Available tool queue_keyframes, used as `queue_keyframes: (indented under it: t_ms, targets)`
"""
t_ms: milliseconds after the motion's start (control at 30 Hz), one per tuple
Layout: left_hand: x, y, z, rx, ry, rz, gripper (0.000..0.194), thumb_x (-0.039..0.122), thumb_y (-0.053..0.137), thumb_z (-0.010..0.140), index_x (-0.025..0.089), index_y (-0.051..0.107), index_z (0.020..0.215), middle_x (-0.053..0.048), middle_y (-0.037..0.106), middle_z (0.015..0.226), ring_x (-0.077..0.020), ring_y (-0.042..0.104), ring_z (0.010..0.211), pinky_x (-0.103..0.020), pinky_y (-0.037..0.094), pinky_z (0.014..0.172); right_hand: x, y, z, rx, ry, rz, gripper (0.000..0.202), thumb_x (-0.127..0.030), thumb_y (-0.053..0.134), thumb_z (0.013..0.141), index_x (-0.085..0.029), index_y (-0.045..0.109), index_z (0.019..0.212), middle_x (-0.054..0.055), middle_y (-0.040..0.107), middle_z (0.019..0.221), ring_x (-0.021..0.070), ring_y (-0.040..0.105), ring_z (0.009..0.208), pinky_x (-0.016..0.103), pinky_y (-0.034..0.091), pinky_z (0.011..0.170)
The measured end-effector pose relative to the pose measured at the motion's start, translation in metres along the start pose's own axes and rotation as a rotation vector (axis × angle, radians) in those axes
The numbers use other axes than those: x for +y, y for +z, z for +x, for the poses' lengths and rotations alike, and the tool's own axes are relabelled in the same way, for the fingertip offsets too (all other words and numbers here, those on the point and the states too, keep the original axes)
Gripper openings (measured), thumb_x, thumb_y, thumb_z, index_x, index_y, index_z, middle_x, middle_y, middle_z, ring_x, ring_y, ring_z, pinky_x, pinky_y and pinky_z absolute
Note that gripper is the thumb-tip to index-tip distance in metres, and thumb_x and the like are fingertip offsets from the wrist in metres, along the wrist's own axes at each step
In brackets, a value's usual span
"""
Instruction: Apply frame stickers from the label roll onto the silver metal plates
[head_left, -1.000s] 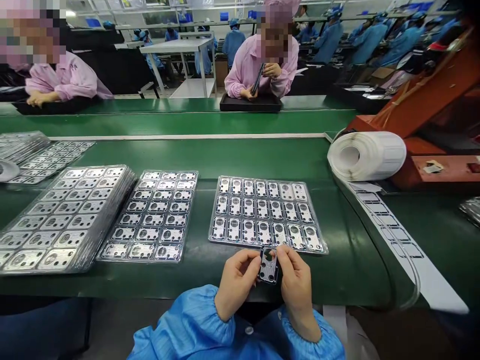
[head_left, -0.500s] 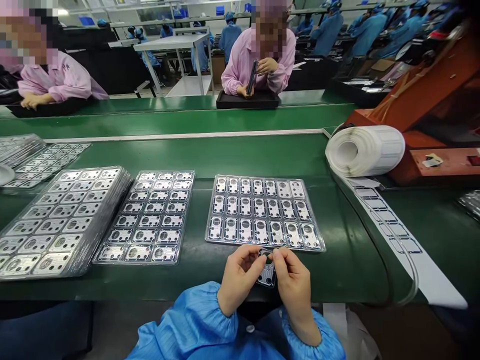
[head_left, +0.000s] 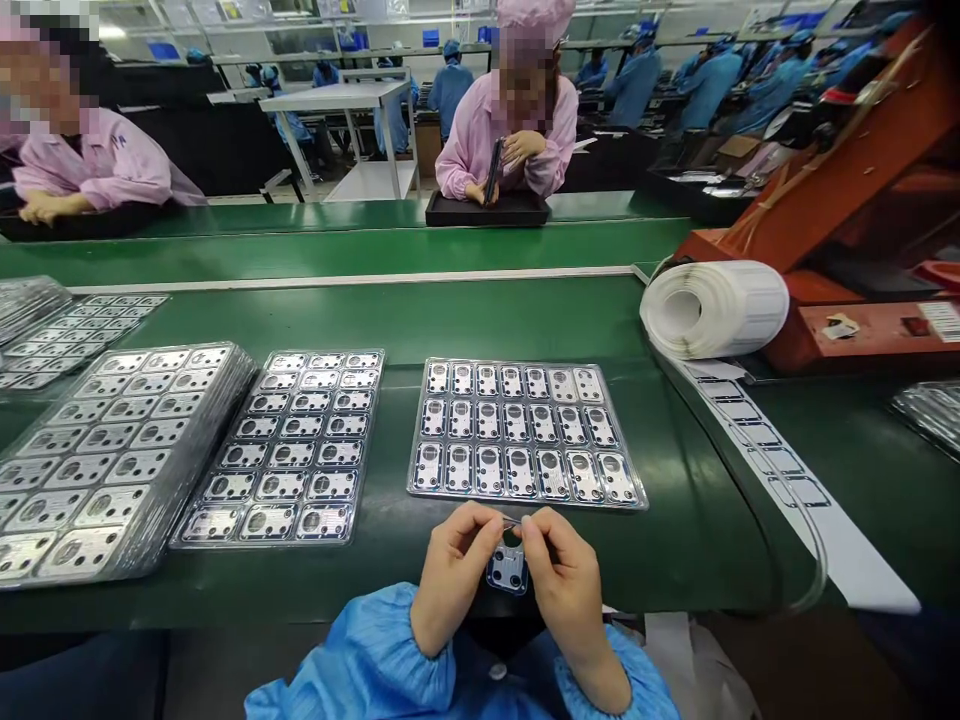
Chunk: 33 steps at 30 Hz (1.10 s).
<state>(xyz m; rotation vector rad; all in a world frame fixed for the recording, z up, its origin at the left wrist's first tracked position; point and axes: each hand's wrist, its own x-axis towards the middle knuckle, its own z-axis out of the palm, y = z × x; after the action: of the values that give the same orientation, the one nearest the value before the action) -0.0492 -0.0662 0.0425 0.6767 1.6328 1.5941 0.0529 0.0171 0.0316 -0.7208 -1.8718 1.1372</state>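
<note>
Between my two hands is a small metal plate (head_left: 508, 571) with a large round hole at its top and dark round spots lower down. My left hand (head_left: 459, 570) pinches its upper left edge between thumb and forefinger. At the upper right edge, my right hand (head_left: 564, 575) pinches in the same way. The fingertips cover part of the plate's top rim. Just beyond my hands lies a clear tray (head_left: 525, 430) filled with rows of similar plates, some with a darker round opening than others.
Left of it lies another filled tray (head_left: 281, 450), beside a tall stack of trays (head_left: 112, 460). More trays (head_left: 82, 325) lie at far left. A label roll (head_left: 716, 308) trails a label strip (head_left: 780, 470) beside an orange machine (head_left: 847, 260). Across the green bench (head_left: 337, 305), co-workers sit.
The view has shifted slightly. Both hands still pinch the plate, which now hangs more upright and has moved a little left and nearer to me, showing its lower part more clearly.
</note>
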Motion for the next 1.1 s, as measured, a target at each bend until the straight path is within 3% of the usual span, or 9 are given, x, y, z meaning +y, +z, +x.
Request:
queue_keyframes:
  t_ms: [167, 233, 333, 400, 467, 600, 767, 933, 1100]
  targets:
    - [0.007, -0.015, 0.004, -0.021, 0.004, 0.024, 0.034, 0.046, 0.065, 0.082, 0.014, 0.064, 0.07, -0.001, 0.057, 0.068, -0.0105, 0.05, 0.064, -0.021, 0.042, 0.063, -0.003, 0.001, -0.004, -0.149, 0.009, 0.072, 0.028, -0.032, 0.048, 0.097, -0.02, 0.061, 0.075, 0.001, 0.06, 0.07, 0.014, 0.058, 0.061, 0.022, 0.046, 0.057]
    - [0.008, -0.018, 0.008, 0.023, -0.004, -0.003, 0.036, 0.048, 0.064, 0.083, 0.014, 0.063, 0.07, 0.0, 0.056, 0.067, -0.0093, 0.047, 0.062, -0.021, 0.041, 0.06, -0.004, 0.0, -0.006, -0.282, 0.077, 0.124, 0.021, -0.035, 0.05, 0.096, -0.02, 0.064, 0.089, 0.002, 0.065, 0.077, 0.0154, 0.062, 0.064, 0.023, 0.049, 0.059]
    - [0.004, -0.019, 0.016, 0.059, -0.062, -0.066, 0.04, 0.054, 0.065, 0.081, 0.014, 0.063, 0.078, 0.001, 0.054, 0.067, -0.0076, 0.043, 0.056, -0.02, 0.038, 0.053, -0.004, -0.006, -0.002, -0.434, 0.197, 0.163, 0.02, -0.037, 0.053, 0.095, -0.02, 0.064, 0.094, 0.0, 0.066, 0.068, 0.0151, 0.064, 0.057, 0.022, 0.049, 0.055]
    - [0.0, -0.018, 0.02, 0.035, -0.094, -0.121, 0.049, 0.059, 0.067, 0.077, 0.015, 0.064, 0.098, 0.0, 0.056, 0.074, -0.008, 0.045, 0.057, -0.02, 0.037, 0.049, 0.0, -0.018, 0.013, -0.403, 0.219, 0.111, 0.024, -0.04, 0.053, 0.094, -0.019, 0.064, 0.088, -0.001, 0.064, 0.06, 0.0152, 0.063, 0.053, 0.022, 0.049, 0.053]
    - [-0.004, -0.017, 0.024, -0.009, -0.12, -0.145, 0.06, 0.063, 0.067, 0.075, 0.015, 0.061, 0.111, -0.001, 0.056, 0.079, -0.0087, 0.046, 0.059, -0.02, 0.037, 0.048, 0.009, -0.035, 0.04, -0.263, 0.203, 0.001, 0.028, -0.045, 0.055, 0.091, -0.018, 0.064, 0.086, 0.0, 0.063, 0.057, 0.0161, 0.062, 0.052, 0.025, 0.048, 0.053]
    - [-0.009, -0.015, 0.027, -0.115, -0.166, -0.066, 0.048, 0.06, 0.065, 0.079, 0.013, 0.063, 0.089, 0.001, 0.051, 0.069, -0.0071, 0.043, 0.056, -0.019, 0.036, 0.051, 0.036, -0.069, 0.115, 0.044, 0.227, -0.351, 0.034, -0.042, 0.058, 0.087, -0.014, 0.064, 0.106, 0.003, 0.068, 0.068, 0.0183, 0.061, 0.057, 0.03, 0.046, 0.058]
    - [-0.011, -0.016, 0.027, -0.176, -0.202, -0.063, 0.045, 0.059, 0.065, 0.079, 0.014, 0.06, 0.083, 0.001, 0.053, 0.069, -0.0064, 0.042, 0.055, -0.019, 0.035, 0.051, 0.061, -0.063, 0.18, -0.088, 0.366, -0.744, 0.035, -0.029, 0.05, 0.093, -0.014, 0.062, 0.123, 0.008, 0.074, 0.083, 0.0226, 0.066, 0.074, 0.03, 0.04, 0.061]
    - [-0.013, -0.017, 0.028, -0.186, -0.216, -0.061, 0.05, 0.064, 0.064, 0.077, 0.014, 0.06, 0.081, 0.0, 0.052, 0.071, -0.007, 0.043, 0.056, -0.02, 0.036, 0.052, 0.064, -0.047, 0.186, -0.119, 0.379, -0.866, 0.037, -0.03, 0.054, 0.09, -0.013, 0.066, 0.122, 0.012, 0.073, 0.084, 0.0298, 0.065, 0.083, 0.031, 0.036, 0.059]
    - [-0.017, -0.017, 0.031, -0.188, -0.203, -0.028, 0.053, 0.066, 0.064, 0.076, 0.014, 0.061, 0.083, 0.0, 0.053, 0.071, -0.0075, 0.043, 0.056, -0.02, 0.036, 0.053, 0.039, -0.074, 0.145, -0.028, 0.279, -0.811, 0.039, -0.043, 0.05, 0.093, -0.02, 0.065, 0.12, 0.003, 0.069, 0.073, 0.0229, 0.062, 0.068, 0.03, 0.036, 0.056]
